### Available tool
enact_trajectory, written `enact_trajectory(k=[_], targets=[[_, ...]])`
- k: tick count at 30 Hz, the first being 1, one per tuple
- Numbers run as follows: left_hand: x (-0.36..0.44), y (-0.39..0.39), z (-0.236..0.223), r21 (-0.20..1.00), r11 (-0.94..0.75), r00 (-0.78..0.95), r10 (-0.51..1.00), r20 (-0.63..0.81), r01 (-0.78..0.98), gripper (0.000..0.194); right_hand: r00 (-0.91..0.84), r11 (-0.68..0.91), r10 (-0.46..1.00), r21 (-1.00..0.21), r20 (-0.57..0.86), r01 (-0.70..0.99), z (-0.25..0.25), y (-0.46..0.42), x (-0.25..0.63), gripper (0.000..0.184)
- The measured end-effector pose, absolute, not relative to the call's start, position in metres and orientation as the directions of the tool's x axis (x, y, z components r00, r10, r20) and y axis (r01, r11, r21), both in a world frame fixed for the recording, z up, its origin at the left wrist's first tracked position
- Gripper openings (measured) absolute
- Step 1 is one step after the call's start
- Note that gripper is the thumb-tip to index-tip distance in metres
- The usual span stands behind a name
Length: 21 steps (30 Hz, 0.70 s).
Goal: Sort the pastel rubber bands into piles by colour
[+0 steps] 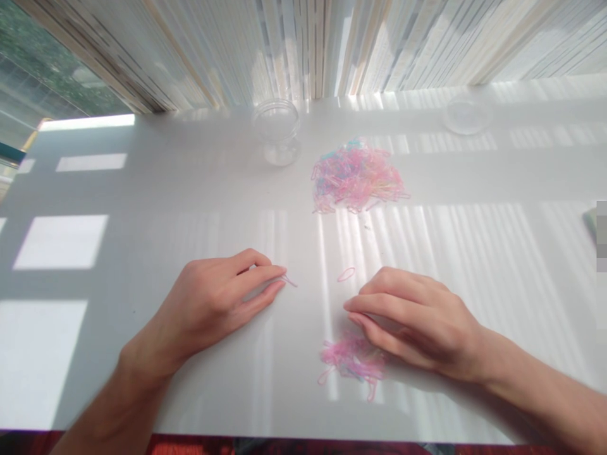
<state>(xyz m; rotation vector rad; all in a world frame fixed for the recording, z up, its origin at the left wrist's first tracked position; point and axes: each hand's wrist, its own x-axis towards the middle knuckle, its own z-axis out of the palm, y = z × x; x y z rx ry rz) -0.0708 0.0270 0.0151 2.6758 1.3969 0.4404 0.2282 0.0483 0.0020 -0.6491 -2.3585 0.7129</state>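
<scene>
We seem to be handling bands singly: our left hand [215, 291] pinches a thin band [291, 282], calling for light fingertips. Whether our right hand [422, 319], beside the small pile [353, 361], grips anything, we cannot tell.

Left hand [220, 292] angled inward, thumb and fingertips pinching, right hand [422, 319] facing it, fingers curled, thumb near forefinger

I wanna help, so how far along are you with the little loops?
Maybe partway. A small pile near the person already looks set apart, the left hand pinches one loop, and a bigger pile farther off looks not yet done. One pink loop lies alone by the right hand.
</scene>
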Motion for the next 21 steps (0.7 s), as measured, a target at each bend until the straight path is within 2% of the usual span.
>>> enact_trajectory(k=[9, 21], targets=[[-0.065, 0.028, 0.011, 0.159, -0.526, 0.471, 0.834, 0.287, 0.836, 0.012, -0.719, 0.738, 0.586, -0.613, 0.374, 0.282, 0.003, 0.049, 0.230, 0.013], [-0.044, 0.021, 0.008, 0.189, -0.482, 0.407, 0.851, 0.332, 0.855, 0.017, -0.725, 0.739, 0.579, -0.615, 0.373, 0.274, 0.004, 0.049, 0.230, 0.012]])
